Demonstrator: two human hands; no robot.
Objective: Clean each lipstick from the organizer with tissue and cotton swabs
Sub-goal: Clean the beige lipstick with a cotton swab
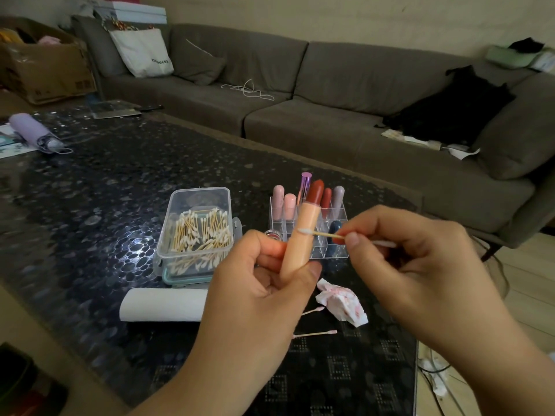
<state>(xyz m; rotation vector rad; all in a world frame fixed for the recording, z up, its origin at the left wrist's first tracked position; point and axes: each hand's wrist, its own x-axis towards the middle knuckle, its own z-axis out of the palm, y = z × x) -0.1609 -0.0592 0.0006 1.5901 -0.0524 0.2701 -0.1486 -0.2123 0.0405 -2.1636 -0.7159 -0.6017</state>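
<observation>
Two hands over table (90, 181): left hand (255, 295) grips peach lipstick (300, 235), blocking clear organizer (336, 253) behind; right hand (420, 265) pinches cotton swab (326, 234), tip on tube. Swab box (196, 232) left of organizer, tissue roll (162, 304) and stained tissue (342, 301) nearer, partly hidden.

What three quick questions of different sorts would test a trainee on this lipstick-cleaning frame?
1. True or false: the cotton swab tip touches the peach lipstick tube.
2. Which hand holds the tube? A) left hand B) right hand C) neither
3. Fill in: the crumpled, pink-stained tissue lies on the ____, near two used swabs.

Key
1. True; its white tip meets the tube's side.
2. A; the right hand pinches the swab.
3. Table, in front of the clear organizer.
</observation>
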